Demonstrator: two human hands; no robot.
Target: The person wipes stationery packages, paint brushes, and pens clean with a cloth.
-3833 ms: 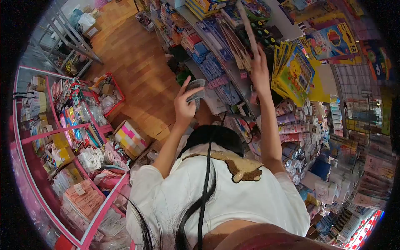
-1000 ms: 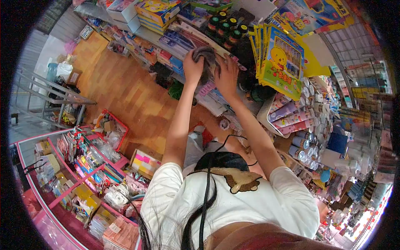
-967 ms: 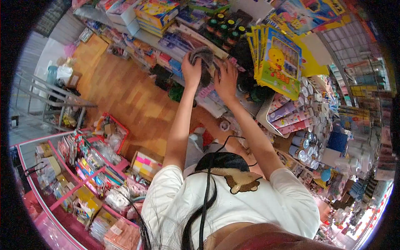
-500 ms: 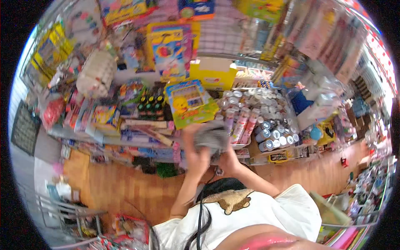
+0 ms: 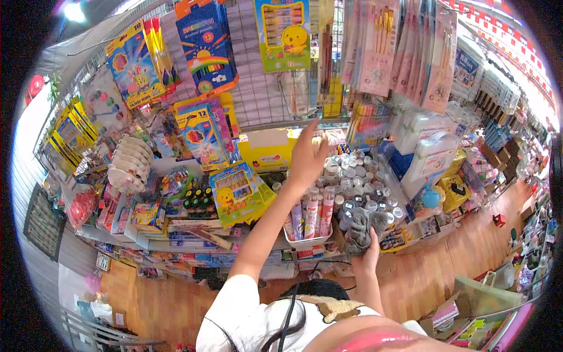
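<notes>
My left hand (image 5: 307, 158) is stretched up and forward over the shelf, just below the hanging rack, near the yellow box (image 5: 265, 151) and the small round-lidded jars (image 5: 352, 170). Its fingers are apart and nothing shows in them. Lower on the right, my right hand (image 5: 370, 252) grips a crumpled grey cloth (image 5: 362, 230) in front of the jars. Between the two arms stands a white basket (image 5: 307, 242) of tubes with pink and purple wrappers. Chick-printed crayon packs (image 5: 237, 193) lie left of my left forearm.
A wire grid (image 5: 252, 88) holds a blue pencil pack (image 5: 206, 47), a green crayon pack (image 5: 285, 35) and pink brush sets (image 5: 375, 53). White cups (image 5: 130, 163) hang at left. A metal rack (image 5: 88, 328) stands lower left, and stocked shelves line the right.
My hands were together around the grey cloth. My left hand has let go and moved up and forward; my right hand has moved right with the cloth. The view now shows more of the rack.
</notes>
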